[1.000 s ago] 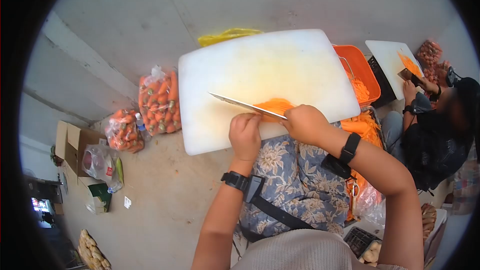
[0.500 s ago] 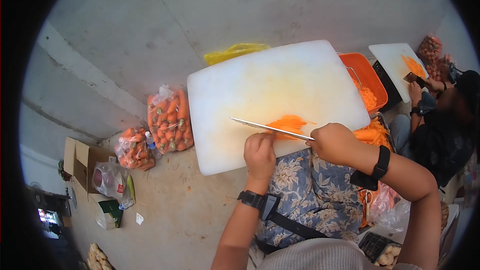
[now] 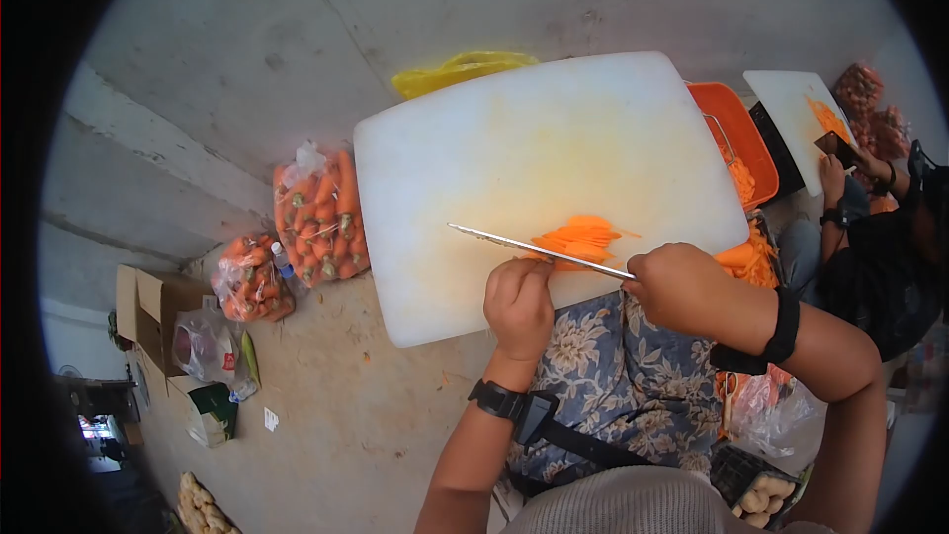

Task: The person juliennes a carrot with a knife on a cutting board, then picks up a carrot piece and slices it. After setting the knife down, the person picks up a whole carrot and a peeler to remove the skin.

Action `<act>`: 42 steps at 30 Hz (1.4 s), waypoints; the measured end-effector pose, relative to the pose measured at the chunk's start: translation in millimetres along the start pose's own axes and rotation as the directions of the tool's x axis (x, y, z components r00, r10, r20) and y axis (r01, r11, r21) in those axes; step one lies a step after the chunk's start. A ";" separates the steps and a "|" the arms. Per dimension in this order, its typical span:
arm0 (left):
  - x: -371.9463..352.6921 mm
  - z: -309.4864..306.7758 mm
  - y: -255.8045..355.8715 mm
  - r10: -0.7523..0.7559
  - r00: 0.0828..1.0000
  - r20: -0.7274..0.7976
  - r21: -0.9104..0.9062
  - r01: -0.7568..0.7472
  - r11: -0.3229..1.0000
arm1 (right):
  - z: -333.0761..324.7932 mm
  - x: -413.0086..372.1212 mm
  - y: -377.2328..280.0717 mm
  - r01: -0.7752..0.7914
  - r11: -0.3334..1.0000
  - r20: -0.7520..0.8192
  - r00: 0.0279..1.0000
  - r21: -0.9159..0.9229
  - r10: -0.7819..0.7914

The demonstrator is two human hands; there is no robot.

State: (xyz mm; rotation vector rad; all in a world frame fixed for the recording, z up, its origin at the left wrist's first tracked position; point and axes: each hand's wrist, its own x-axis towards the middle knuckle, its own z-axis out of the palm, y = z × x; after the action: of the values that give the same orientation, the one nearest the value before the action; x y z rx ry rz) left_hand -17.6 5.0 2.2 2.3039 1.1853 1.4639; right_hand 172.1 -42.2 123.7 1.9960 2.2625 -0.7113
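Just beyond left hand (image 3: pixel 519 309), its hold unclear, carrot slices (image 3: pixel 581 234), right hand (image 3: pixel 684 289) gripping knife (image 3: pixel 544 252)

Clock directions from middle of cutting board (image 3: pixel 554 138): board white, yellowish staining across centre. Carrot slices (image 3: pixel 578 234), 5 o'clock: bright orange. Knife (image 3: pixel 534 250): silvery-grey blade. Thin plastic sheet (image 3: pixel 465 69), 11 o'clock: yellow. Tub (image 3: pixel 727 109), between 2 and 3: red-orange. Bagged carrots (image 3: pixel 321 222), 9 o'clock: orange, some ends greenish. Cardboard box (image 3: pixel 148 311), 8 o'clock: brown. Lap cloth (image 3: pixel 623 405), 5 o'clock: grey-blue, pale floral pattern. Knit top (image 3: pixel 633 504), 6 o'clock: grey-beige, ribbed. Wall (image 3: pixel 534 0), 12 o'clock: grey.
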 end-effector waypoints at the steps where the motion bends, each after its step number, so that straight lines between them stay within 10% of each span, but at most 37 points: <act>1: -0.3 -0.2 0.2 -0.002 1.000 0.003 0.000 0.002 1.000 | 1.4 1.7 -0.4 0.015 1.000 0.016 1.000 -0.010 -0.015; 29: -7.4 -5.4 -11.9 -0.213 0.977 -0.025 -0.047 0.211 0.976 | 31.2 15.3 -12.7 0.005 0.999 -0.261 0.965 0.032 0.004; 42: -6.4 -7.6 -7.7 -0.139 0.989 -0.042 0.009 0.139 0.990 | -1.8 7.6 -22.6 -0.034 0.999 -0.062 0.998 -0.024 0.032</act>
State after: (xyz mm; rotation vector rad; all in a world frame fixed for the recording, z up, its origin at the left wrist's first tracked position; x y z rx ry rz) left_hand -29.2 3.8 -2.4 2.1591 1.3396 1.4653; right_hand 149.8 -36.0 129.8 2.0674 2.2538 -0.6237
